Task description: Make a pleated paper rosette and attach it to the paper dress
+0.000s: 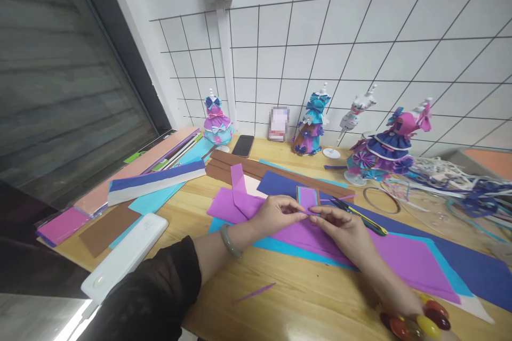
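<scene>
My left hand (282, 214) and my right hand (340, 226) meet fingertip to fingertip, pinching the lower edge of a small layered piece (308, 199) between them. That piece has a purple face with blue and brown borders. Beneath both hands lies a long purple sheet (412, 264) over a light blue sheet (280, 248). Just right of my right hand rests a yellow and black cutter (374, 225). Folded purple material (230, 206) lies left of my left hand. The exact grip of each fingertip is partly hidden.
Dressed miniature forms (218, 122) and a bare form (352, 114) stand along the wall. A phone (243, 145) lies at the back. Tangled ribbons (460, 181) sit at the right, a white oblong device (126, 256) at the left, and a purple strip (255, 293) in front.
</scene>
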Tool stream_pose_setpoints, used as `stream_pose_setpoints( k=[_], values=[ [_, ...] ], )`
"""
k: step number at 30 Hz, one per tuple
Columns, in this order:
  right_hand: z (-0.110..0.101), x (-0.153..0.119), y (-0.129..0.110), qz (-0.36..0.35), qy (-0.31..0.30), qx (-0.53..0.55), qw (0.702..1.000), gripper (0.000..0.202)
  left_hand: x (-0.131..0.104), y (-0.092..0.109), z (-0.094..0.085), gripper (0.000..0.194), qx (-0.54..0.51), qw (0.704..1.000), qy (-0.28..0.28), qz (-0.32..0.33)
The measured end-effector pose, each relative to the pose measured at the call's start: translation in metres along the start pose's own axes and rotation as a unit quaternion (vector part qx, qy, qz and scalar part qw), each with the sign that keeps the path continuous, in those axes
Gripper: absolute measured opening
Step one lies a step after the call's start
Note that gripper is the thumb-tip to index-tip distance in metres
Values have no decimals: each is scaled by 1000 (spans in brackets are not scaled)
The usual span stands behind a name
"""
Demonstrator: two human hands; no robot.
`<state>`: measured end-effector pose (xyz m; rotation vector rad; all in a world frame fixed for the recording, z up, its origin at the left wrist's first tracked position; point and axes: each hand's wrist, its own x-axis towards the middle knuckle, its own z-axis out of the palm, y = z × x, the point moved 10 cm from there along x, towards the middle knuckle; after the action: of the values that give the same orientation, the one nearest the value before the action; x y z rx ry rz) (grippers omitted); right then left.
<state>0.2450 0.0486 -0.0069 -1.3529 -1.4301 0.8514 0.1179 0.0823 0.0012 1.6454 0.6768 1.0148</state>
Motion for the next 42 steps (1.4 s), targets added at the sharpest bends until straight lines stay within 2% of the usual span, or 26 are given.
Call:
stream_pose_setpoints(
  k=[8,13,22,35,39,42],
  values=[
    [-3,-1,-1,10,4,-11,1000,25,0,-3,-2,25,21,1000,9,3],
    [-6,-1,-7,-1,18,-38,999,25,1,-6,-2,26,-11,1000,11,-8],
    [-8,0,-15,-4,30,-44,999,22,1,-3,-4,22,-2,1000,13,5],
    [-6,0,-5,28,36,14,999,27,2,-22,-1,25,-76,995,20,-56],
    [-3,1,-3,9,23,31,999,28,2,-17,-3,26,-37,998,25,-38],
    [-2,1,-1,1,16,39,999,28,1,-5,-2,25,22,1000,15,-6]
  ],
)
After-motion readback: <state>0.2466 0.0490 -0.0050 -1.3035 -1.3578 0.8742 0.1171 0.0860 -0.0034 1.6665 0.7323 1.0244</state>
